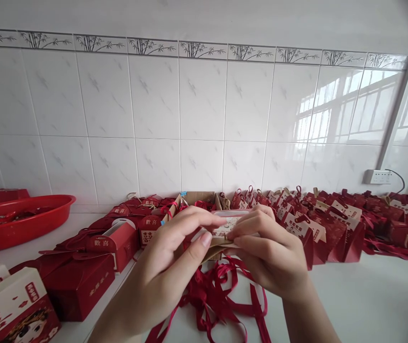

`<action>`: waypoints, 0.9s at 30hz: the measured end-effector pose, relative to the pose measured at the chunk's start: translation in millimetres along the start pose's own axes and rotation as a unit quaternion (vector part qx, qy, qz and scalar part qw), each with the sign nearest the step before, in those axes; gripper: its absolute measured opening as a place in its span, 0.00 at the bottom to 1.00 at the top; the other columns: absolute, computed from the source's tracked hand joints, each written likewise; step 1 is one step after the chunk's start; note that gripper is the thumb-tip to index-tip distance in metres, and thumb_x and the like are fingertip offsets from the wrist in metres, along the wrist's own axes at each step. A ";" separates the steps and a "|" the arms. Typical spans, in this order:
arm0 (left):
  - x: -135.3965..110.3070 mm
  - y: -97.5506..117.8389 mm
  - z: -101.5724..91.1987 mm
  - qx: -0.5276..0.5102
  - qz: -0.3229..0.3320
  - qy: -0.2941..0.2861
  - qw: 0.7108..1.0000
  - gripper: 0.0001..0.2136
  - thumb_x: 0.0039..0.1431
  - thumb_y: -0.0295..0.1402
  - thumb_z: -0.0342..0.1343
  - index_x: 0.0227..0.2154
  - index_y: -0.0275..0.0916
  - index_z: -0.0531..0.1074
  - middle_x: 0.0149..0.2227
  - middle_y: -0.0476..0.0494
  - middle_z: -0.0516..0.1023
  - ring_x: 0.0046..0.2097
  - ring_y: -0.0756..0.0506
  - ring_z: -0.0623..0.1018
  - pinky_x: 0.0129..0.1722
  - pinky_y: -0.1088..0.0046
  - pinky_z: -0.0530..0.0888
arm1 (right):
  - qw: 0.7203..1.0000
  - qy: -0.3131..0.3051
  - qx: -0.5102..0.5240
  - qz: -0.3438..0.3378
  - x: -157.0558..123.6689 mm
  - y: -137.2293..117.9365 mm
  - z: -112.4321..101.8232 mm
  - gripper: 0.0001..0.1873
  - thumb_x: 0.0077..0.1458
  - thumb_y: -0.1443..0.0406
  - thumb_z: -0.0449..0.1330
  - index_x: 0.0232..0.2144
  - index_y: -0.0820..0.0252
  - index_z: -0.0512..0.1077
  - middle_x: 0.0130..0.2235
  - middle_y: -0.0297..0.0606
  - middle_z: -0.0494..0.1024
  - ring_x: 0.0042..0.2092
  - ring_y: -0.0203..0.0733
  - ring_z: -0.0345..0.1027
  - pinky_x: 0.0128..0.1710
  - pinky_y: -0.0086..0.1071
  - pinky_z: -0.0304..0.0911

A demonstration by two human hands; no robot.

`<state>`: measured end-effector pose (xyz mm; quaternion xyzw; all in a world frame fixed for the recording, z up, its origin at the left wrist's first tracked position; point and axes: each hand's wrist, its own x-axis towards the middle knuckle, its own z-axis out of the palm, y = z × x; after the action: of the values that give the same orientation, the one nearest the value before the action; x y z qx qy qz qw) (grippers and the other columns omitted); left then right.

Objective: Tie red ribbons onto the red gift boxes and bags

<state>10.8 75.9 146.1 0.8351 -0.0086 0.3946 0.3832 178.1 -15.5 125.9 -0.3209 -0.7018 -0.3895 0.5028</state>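
Note:
Between my two hands, over the middle of the table, is a small cream-coloured printed gift box [221, 229], largely covered by fingers. My left hand [175, 257] is closed on its left side, thumb in front and fingers over the top. My right hand [270, 240] pinches it from the right, fingertips bent at its front edge. An olive-gold strip [211, 254], perhaps ribbon, runs along the near side under the fingers. Loose dark red ribbons [221, 300] lie tangled on the table directly below my hands.
Rows of red and cream gift boxes [332, 233] stand at the right. More red boxes [82, 286] line the left side. A red plastic basin [43, 221] holding small items sits far left. Behind my hands is an open cardboard box [202, 197] against the tiled wall [157, 100].

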 end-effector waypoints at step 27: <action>2.1 -6.3 0.5 0.120 0.060 0.009 0.991 0.09 0.65 0.27 0.47 0.43 0.46 0.68 0.49 0.49 0.70 0.56 0.49 0.68 0.55 0.73 0.67 | 0.994 0.049 0.050 0.083 -4.0 5.1 14.3 0.11 0.52 0.77 0.59 0.34 0.58 0.67 0.31 0.37 0.75 0.34 0.38 0.71 0.33 0.35 0.67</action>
<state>14.6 80.6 143.2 0.8694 -0.0078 0.4225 0.2559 177.0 -0.7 120.4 -0.3331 -0.6655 -0.3265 0.5827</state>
